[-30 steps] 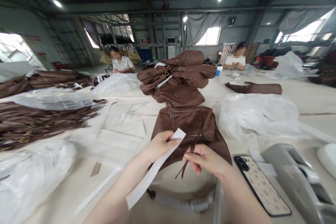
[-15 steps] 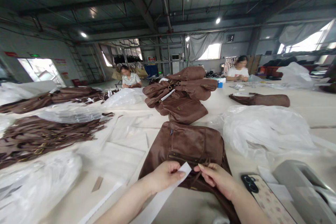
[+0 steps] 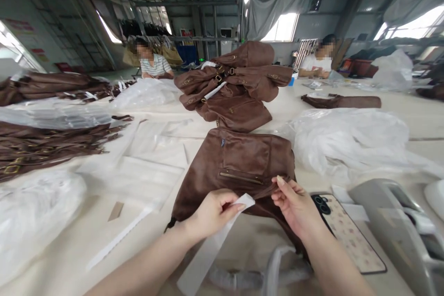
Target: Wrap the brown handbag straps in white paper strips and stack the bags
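Both hands (image 3: 215,212) (image 3: 294,204) pinch, forearms (image 3: 149,259) (image 3: 338,263) angled inward.

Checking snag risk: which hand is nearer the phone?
Right. The right hand is just left of the phone, beside its camera end; the left hand is farther left, pinching the white strip.

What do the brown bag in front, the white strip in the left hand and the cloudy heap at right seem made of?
Brown bag: leather or imitation leather, smooth with a soft, uneven sheen. White strip: perhaps paper or thin plastic; it looks flat and plain, which leaves it open. Cloudy heap: probably thin plastic film, being crinkled and translucent.
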Tool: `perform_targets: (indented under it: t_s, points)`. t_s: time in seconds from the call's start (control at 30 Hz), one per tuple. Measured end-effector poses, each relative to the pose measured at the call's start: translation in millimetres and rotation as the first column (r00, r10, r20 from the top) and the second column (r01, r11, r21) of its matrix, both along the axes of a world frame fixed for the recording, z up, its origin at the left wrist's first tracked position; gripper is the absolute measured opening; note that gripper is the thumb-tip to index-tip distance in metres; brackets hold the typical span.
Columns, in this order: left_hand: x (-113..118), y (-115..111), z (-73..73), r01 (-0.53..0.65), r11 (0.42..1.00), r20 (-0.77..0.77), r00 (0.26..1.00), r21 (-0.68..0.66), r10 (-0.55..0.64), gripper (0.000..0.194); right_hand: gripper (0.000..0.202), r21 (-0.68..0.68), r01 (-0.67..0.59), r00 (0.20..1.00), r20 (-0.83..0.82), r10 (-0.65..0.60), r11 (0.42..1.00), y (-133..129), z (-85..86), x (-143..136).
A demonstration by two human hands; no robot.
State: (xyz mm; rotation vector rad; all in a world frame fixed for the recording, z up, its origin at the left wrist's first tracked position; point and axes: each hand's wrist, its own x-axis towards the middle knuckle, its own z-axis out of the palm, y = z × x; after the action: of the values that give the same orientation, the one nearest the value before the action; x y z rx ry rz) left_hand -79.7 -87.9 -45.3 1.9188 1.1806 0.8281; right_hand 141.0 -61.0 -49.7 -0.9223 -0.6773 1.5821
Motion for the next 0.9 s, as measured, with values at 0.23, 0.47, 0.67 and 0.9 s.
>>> perform_targets:
  t_s: [0.23,0.47,0.67,0.9]
  points:
    - [3,-3,-1.3,0.079,0.983,-0.185,0.982,0.165,-0.048,0.027,0.027,-0.057,0.046,0.997,0.068,-0.042,0.997,3,2.4,6]
    - [4,-2,-7.5,0.072,0.982,-0.207,0.978,0.176,-0.034,0.024,0.027,-0.04,0.059,0.998,0.04,-0.057,0.997,4,0.7,7]
    - [5,-2,-5.4,0.023,0.993,-0.171,0.985,0.114,-0.003,0.025,0.031,0.041,0.021,0.977,0.209,-0.029,0.999,3,-8.6,3]
    - [4,-2,-9.4,0.007,0.999,-0.189,0.982,0.041,0.001,0.033,0.034,0.028,0.06,0.98,0.188,-0.065,0.998,4,-7.5,3]
